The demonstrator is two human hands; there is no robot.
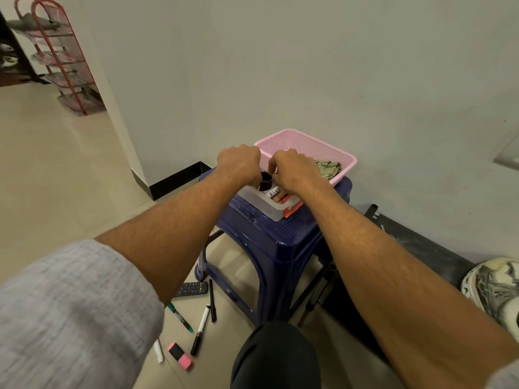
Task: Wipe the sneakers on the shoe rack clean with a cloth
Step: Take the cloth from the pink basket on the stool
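Cloth [328,168]: greenish, blotchy pattern, crumpled; lies in the near right corner of the pink basket [295,141], just beside the right wrist.
Sneaker [494,287]: pale, with grey marbled streaks and a chunky off-white sole; low at the right edge of the view, well apart from the rack and partly cut off.
Shoe rack [66,60]: red-framed, several tiers, far off at upper left against the wall; a grey shoe [31,23] sits on the top tier, and the lower tiers are too blurred to read.
Left hand [240,164]: fingers curled down, gripping the side of a black cylinder [265,182].
Right hand [295,169]: fingers curled, tips pinching the same cylinder's upper rim; the two hands almost meet.
Black cylinder: upright, over the clear box [269,210]; whether it rests in the box cannot be told.
Stool [283,237]: dark blue plastic, carrying the basket behind and the clear box in front.
Floor [56,178]: a remote [192,289], several markers [200,329] and a pink highlighter [181,356] lie below the left forearm.
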